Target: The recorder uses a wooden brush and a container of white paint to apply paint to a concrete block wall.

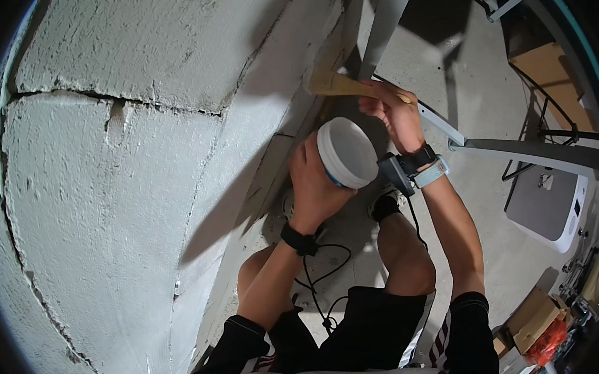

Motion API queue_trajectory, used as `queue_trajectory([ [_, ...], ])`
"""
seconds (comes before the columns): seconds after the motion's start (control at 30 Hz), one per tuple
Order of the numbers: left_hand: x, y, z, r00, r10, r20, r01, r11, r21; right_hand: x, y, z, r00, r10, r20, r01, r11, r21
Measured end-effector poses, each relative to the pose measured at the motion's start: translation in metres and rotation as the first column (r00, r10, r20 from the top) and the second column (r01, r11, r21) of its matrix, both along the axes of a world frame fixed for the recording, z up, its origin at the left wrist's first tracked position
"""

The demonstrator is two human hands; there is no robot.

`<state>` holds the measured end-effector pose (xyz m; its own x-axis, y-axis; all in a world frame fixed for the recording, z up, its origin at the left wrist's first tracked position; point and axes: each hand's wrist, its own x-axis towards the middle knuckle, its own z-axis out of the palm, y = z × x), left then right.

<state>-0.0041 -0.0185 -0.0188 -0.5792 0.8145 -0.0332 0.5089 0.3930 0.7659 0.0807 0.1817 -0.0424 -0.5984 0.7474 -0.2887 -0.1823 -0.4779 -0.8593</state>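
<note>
Rough grey block wall [118, 172] fills the left, and beside it the left hand [313, 186] grips a white tub [347, 152] while the right hand [395, 111] closes on a brush [337, 85] (best kept bristles flat against the wall's lower edge).

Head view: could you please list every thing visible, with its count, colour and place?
wall: one, grey rough plaster with cracks, left half
tub: one, white and round, centre, in the left hand
brush: one, pale wooden handle, top centre, in the right hand, bristle end near the wall
metal frame: one, grey, right
flat box: one, grey and white, on the floor at right
cardboard: several brown pieces, lower right
cable: one, black, hanging between the knees
floor: grey concrete, right half
left hand: one, black wrist strap, holds the tub
right hand: one, black device and pale band on the wrist, holds the brush
</note>
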Motion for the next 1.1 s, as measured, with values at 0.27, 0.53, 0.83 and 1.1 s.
queue_trajectory([
  [0.27, 0.005, 0.002, -0.003, 0.998, -0.067, -0.008, 0.067, 0.998, -0.011, -0.022, -0.007, -0.007, 0.974, -0.223, -0.028, 0.225, 0.963, 0.150],
  [0.53, 0.002, -0.002, -0.004, 0.998, -0.070, 0.003, 0.070, 0.997, -0.038, -0.001, -0.009, 0.000, 0.999, 0.009, 0.035, -0.009, 1.000, 0.004],
  [0.83, 0.002, 0.001, 0.000, 0.997, -0.071, 0.030, 0.073, 0.996, -0.055, -0.018, -0.001, -0.012, 0.993, -0.116, 0.004, 0.115, 0.985, 0.133],
  [1.1, 0.002, 0.004, 0.002, 0.993, -0.106, 0.057, 0.107, 0.994, -0.021, -0.024, 0.010, 0.001, 0.950, -0.308, -0.060, 0.313, 0.944, 0.105],
])
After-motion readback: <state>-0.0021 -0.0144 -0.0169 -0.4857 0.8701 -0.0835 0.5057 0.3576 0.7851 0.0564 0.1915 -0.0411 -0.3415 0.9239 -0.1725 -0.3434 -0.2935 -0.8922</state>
